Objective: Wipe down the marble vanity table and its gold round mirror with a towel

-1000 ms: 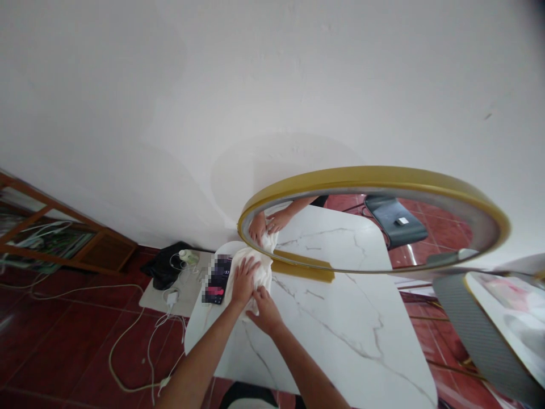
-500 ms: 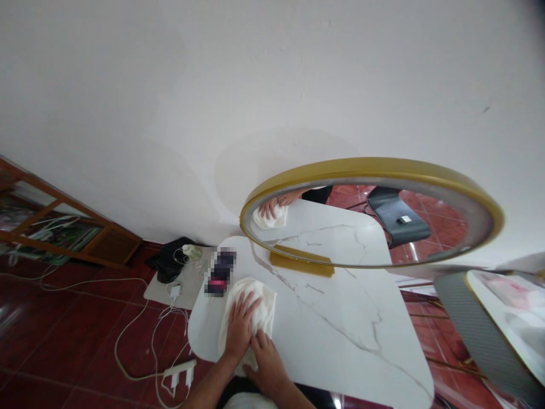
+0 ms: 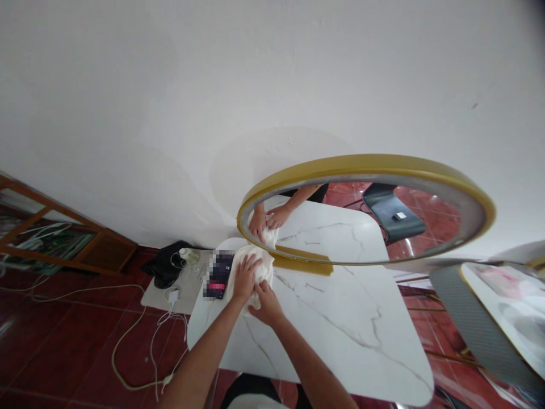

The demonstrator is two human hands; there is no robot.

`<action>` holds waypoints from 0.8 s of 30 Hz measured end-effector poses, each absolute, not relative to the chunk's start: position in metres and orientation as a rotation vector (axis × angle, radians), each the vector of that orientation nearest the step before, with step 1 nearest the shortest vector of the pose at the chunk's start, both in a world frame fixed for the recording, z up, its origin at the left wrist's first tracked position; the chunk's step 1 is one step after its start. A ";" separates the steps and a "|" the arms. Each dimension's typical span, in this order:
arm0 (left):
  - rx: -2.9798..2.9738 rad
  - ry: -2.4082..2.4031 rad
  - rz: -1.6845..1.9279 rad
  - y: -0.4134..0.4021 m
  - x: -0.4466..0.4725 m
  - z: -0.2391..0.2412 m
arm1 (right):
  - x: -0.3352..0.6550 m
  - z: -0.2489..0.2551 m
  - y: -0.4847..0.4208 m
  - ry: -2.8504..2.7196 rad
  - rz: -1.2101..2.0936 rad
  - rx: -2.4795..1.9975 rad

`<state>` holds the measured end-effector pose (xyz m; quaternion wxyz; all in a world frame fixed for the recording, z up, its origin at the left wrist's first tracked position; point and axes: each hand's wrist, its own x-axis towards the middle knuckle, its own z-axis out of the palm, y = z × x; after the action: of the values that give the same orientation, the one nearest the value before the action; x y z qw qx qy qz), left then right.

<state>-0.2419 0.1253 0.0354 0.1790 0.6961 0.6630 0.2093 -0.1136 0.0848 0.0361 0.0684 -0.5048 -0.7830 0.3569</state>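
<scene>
A white cloth [image 3: 264, 267] lies bunched on the left part of the white marble-patterned tabletop [image 3: 340, 324]. My left hand [image 3: 246, 278] presses down on it with fingers stretched and spread. Just to its right, my right hand [image 3: 268, 303] has its fingers curled over the cloth's near edge, thumb apart on the near side. A phone [image 3: 218, 275], partly blurred out, rests left of the cloth, close beside it. Behind the cloth stands a round gold-framed mirror [image 3: 374, 162] on a gold base [image 3: 304, 264], reflecting both hands and the cloth.
Left of the table, a low surface [image 3: 187, 298] holds a black bag [image 3: 166, 264], a small bottle [image 3: 187, 254] and a white charger [image 3: 173, 298]. Cables [image 3: 128, 383] trail over the red tiled floor. A wooden cabinet [image 3: 110, 253] stands far left, another table [image 3: 502, 301] at right.
Both hands have pushed the cloth away from me, towards the wall and the mirror base. More of the near tabletop and of my forearms now shows.
</scene>
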 end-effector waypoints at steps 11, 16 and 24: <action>1.967 1.943 0.607 0.106 -0.233 0.032 | -0.104 0.047 0.068 -2.391 1.022 -1.551; 1.992 1.968 0.541 0.058 -0.220 0.033 | -0.055 0.052 0.036 -2.469 1.044 -1.521; 2.011 1.462 0.324 -0.013 -0.204 0.029 | 0.041 0.043 -0.008 -2.512 0.871 -1.737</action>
<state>-0.2044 -0.0130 0.0287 0.3120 0.7620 0.5540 0.1227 0.0412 -0.0083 0.0426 -0.0173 -0.5467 -0.7909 0.2742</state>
